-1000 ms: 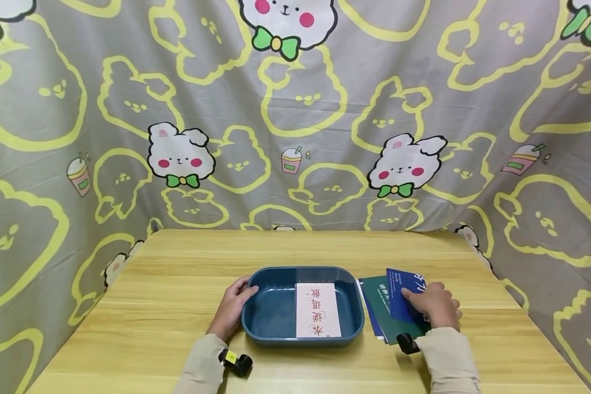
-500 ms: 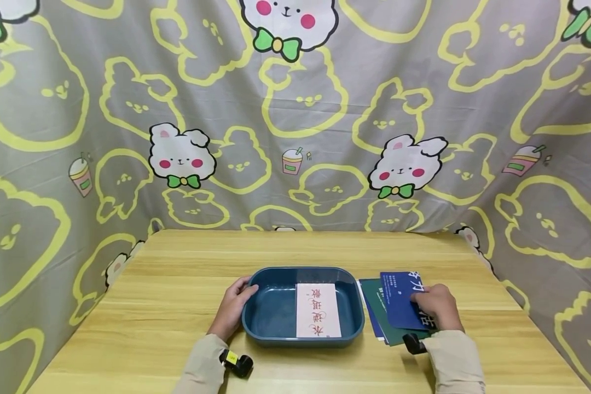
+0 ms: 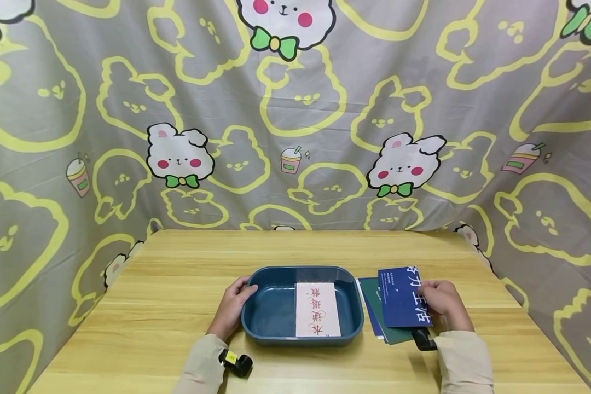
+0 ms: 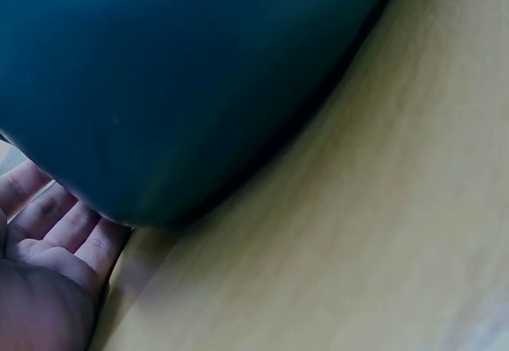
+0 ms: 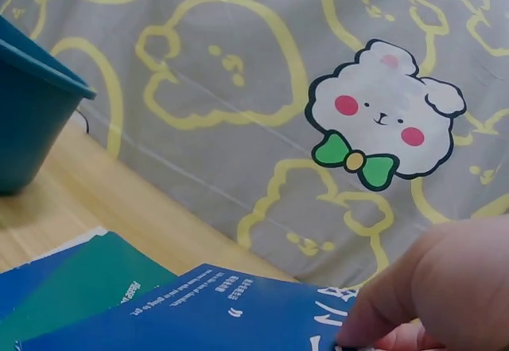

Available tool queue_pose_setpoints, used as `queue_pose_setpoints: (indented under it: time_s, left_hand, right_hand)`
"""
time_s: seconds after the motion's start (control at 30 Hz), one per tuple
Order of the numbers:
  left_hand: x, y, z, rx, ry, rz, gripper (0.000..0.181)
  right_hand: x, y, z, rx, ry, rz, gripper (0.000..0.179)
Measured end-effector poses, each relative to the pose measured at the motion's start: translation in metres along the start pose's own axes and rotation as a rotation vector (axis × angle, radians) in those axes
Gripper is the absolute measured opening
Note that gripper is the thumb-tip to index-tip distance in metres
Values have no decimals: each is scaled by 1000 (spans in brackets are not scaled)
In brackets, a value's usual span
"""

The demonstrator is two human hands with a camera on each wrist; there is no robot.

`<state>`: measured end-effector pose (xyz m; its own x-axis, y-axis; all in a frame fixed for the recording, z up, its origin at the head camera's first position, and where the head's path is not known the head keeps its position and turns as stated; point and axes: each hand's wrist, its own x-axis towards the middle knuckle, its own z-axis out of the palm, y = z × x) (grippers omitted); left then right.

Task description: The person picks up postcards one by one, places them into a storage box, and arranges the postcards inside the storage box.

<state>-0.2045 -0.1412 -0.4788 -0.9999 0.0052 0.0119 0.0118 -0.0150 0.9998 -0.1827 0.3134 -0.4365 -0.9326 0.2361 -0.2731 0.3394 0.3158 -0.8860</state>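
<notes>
Right hand (image 3: 444, 300) pinches the blue card (image 3: 400, 301) near one edge, leaving most print uncovered; left hand (image 3: 232, 304) grips the tray (image 3: 273, 309), steadying it, I judge.

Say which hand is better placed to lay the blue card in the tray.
Right, I'd judge: the right hand pinches the blue card by its edge, just right of the tray. The left hand holds the tray's left end, away from the card.
</notes>
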Motion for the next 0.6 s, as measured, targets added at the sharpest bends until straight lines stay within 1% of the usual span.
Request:
queue_pose_setpoints:
  time_s: [0.2, 0.3, 0.43, 0.6]
  left_hand:
    - [0, 0, 1, -11, -8, 9, 38]
    - [0, -1, 1, -1, -5, 11, 37]
    - [0, -1, 1, 6, -2, 10, 37]
    - [0, -1, 0, 8, -4, 13, 37]
  right_hand:
    - [0, -2, 0, 129, -13, -6, 45]
    - [0, -3, 0, 187, -24, -17, 48]
    - [0, -4, 1, 234, -41, -29, 52]
    - [-2, -10, 5, 259, -40, -34, 54]
